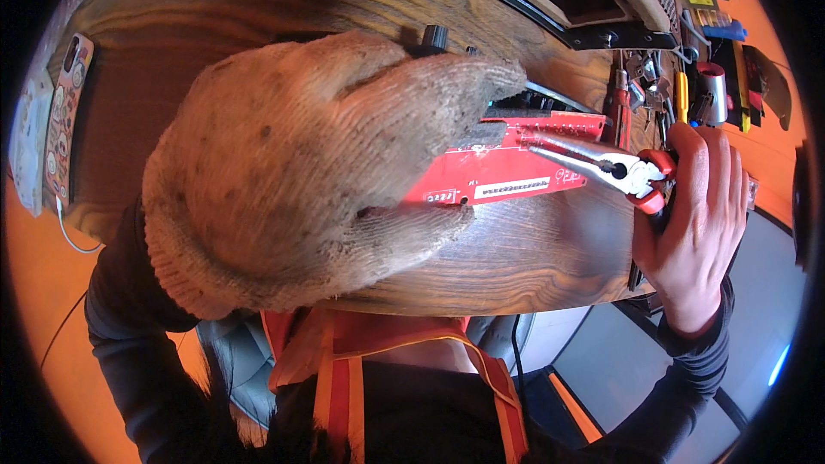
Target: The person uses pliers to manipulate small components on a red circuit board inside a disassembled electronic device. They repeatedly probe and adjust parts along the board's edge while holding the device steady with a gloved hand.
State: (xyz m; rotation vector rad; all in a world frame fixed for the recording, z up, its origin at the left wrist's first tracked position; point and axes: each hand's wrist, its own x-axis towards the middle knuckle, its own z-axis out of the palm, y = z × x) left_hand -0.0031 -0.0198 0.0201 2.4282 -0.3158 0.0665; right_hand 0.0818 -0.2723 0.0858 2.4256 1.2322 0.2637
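My left hand (309,172), in a worn knitted work glove, fills the middle of the view and grips the left end of a red circuit board (516,159), held up over the wooden table (516,258). My bare right hand (696,215) holds red-handled pliers (601,165) at the right. The plier jaws point left and touch the top edge of the board. The glove hides the board's left part.
A phone in a patterned case (67,112) lies at the table's left edge with a white cable. Several hand tools, among them a blue-handled one (726,32) and a metal cylinder (711,90), lie at the upper right. An orange vest (387,369) shows below.
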